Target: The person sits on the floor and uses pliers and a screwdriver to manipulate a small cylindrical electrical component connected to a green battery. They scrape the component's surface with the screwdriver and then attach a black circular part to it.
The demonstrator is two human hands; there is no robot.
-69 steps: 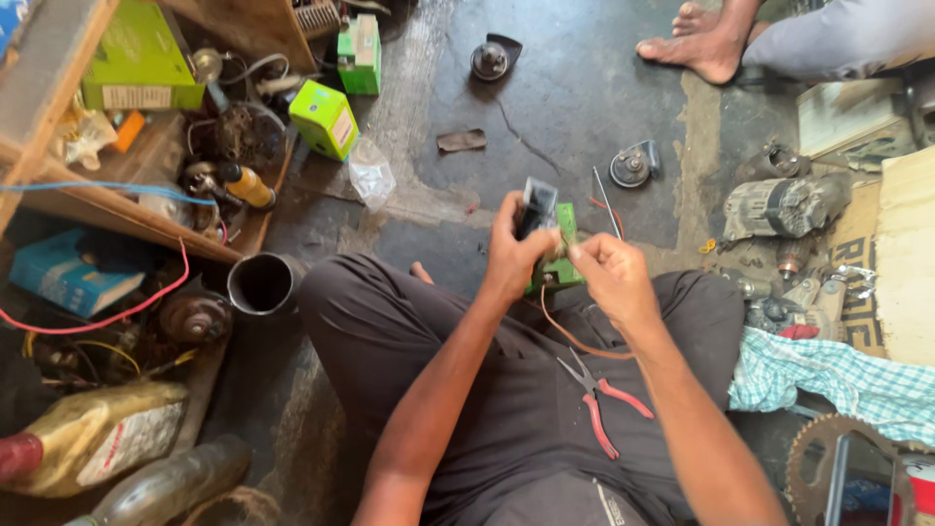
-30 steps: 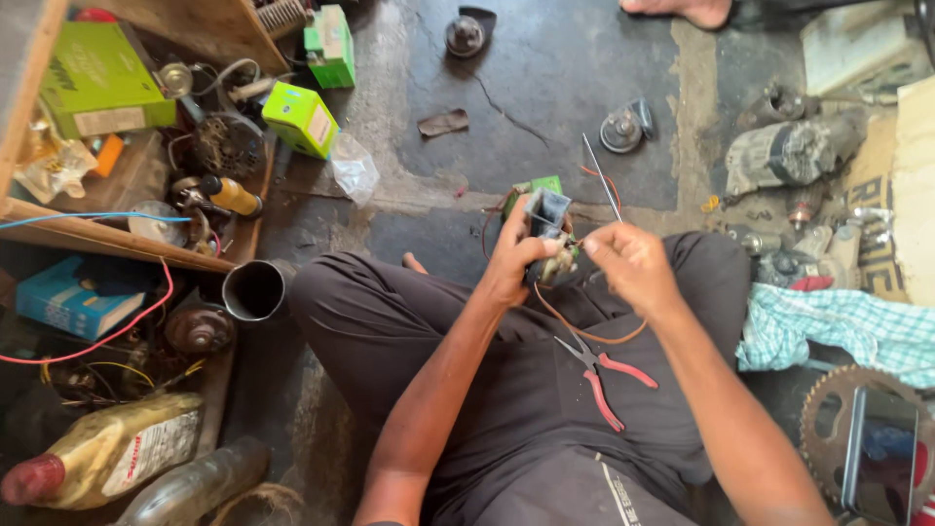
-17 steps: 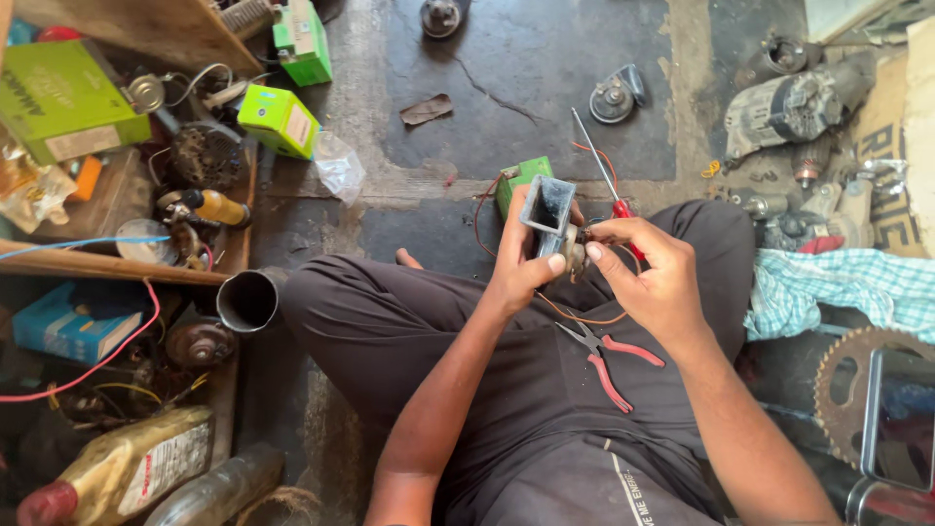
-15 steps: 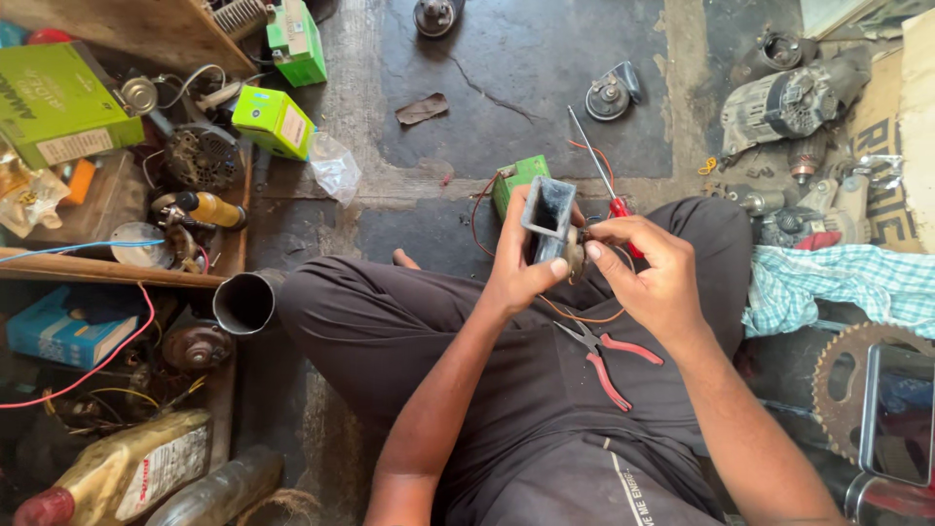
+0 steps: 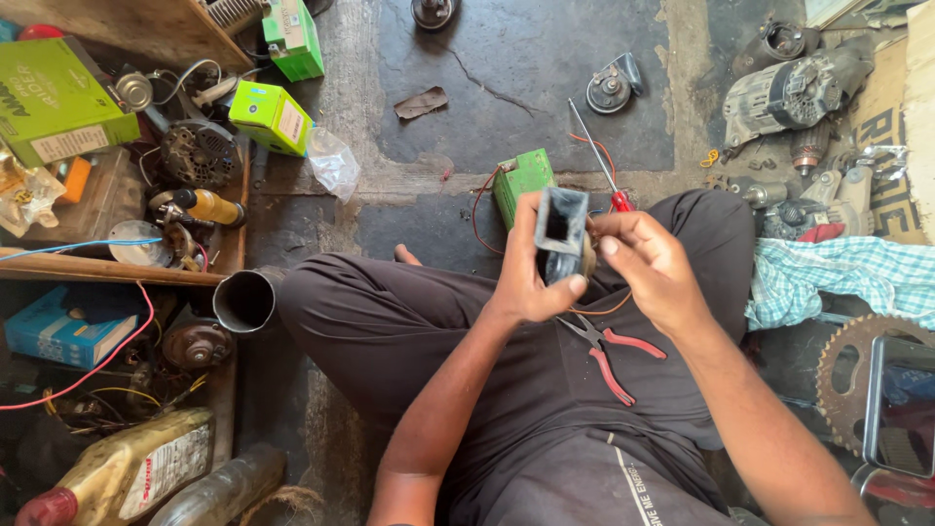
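I sit cross-legged on a concrete floor. My left hand (image 5: 526, 273) grips a small dark rectangular casing (image 5: 561, 230), hollow and open toward me. My right hand (image 5: 651, 265) is at the casing's right side, fingers pinched on a small part there that I cannot make out. An orange wire (image 5: 612, 308) hangs below the hands. Red-handled pliers (image 5: 612, 356) lie on my lap. A small green box (image 5: 522, 182) with red wires and a red-handled screwdriver (image 5: 596, 161) lie on the floor just beyond my hands.
Wooden shelves (image 5: 117, 268) at left hold green boxes (image 5: 60, 100), motor parts and wires. A metal pipe (image 5: 244, 299) lies by my left knee, oil bottles (image 5: 131, 472) below. At right are a checked cloth (image 5: 845, 276), a sprocket (image 5: 857, 375), a starter motor (image 5: 794, 86) and a horn (image 5: 612, 86).
Both hands lifted the casing off the floor area toward me and turned its open end up. The view shifted as my head moved.
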